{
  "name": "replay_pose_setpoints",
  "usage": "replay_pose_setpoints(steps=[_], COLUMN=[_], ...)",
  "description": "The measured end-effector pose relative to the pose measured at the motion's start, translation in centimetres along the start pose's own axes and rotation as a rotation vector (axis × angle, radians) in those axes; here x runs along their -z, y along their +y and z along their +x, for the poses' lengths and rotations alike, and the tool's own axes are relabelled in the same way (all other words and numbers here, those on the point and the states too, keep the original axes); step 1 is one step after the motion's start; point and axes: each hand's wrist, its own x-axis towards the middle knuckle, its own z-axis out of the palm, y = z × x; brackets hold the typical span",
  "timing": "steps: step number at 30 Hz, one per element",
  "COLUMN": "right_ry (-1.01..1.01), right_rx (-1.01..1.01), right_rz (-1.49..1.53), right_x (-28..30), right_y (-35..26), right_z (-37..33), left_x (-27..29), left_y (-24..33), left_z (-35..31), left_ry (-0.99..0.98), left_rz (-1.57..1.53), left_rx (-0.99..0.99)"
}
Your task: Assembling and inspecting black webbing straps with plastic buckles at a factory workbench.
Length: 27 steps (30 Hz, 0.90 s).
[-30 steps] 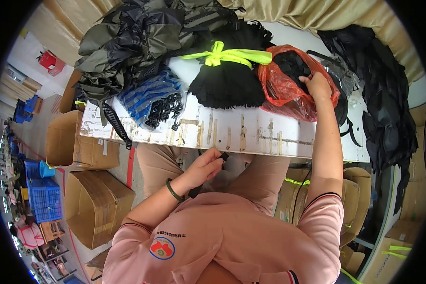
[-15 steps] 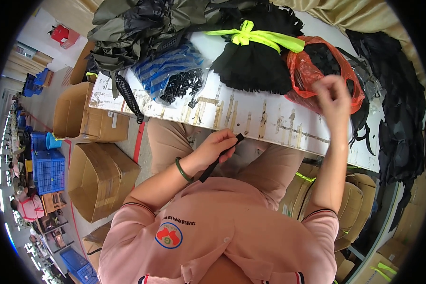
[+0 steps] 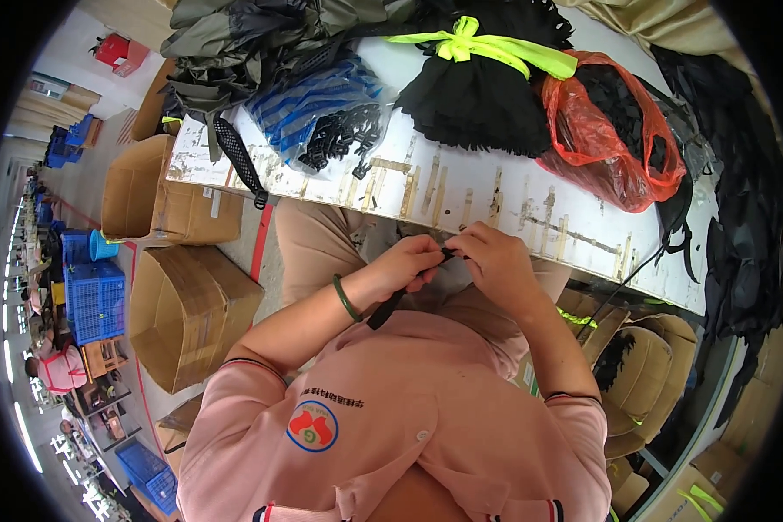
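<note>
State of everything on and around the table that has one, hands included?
Black strap: held, lower end free
Left hand: closed on the strap
Right hand: fingers bent in at the strap's upper end; grip partly hidden
Red plastic bag: open, black pieces inside
Black fringed bundle: tied
Neon yellow strip: knotted around the bundle
Nearer left cardboard box: open

We're wearing a pink short-sleeved cotton-look shirt (image 3: 487, 418), sleeve hems (image 3: 574, 397) edged with dark and white stripes, collar trim (image 3: 555, 511) navy/white/red. Left chest: round blue-ringed emblem (image 3: 312, 426), red shapes, green centre; dark printed lettering (image 3: 331, 403) alongside. Small pale round button (image 3: 422, 435) at the placket. Glossy dark-green bangle (image 3: 346, 298), left wrist. Beige trousers (image 3: 309, 252).
</note>
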Motion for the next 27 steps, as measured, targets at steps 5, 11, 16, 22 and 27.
replay_pose_setpoints(steps=[5, 11, 16, 22, 27], right_ry=[-0.015, -0.052, -0.036, 0.05, 0.316], right_rx=[0.017, 0.02, 0.002, 0.041, -0.24], right_rz=[0.011, 0.094, 0.091, 0.144, 0.354], right_x=[-1.3, -1.9, -2.2, -3.9, -3.1], right_y=[0.8, 1.2, 1.8, 1.9, -0.2], right_z=[-0.5, -0.7, -1.1, -0.4, -0.3], left_x=[0.5, -0.4, -0.5, 0.3, -0.5], left_y=[-1.1, -0.6, -2.3, -1.2, 1.5], left_z=[0.5, 0.1, 1.0, 0.1, 0.1], left_ry=[-0.035, 0.038, 0.079, 0.092, 0.113], left_rz=[-0.021, 0.047, 0.378, 0.237, 0.057], left_rx=[0.032, 0.056, -0.226, -0.18, -0.301])
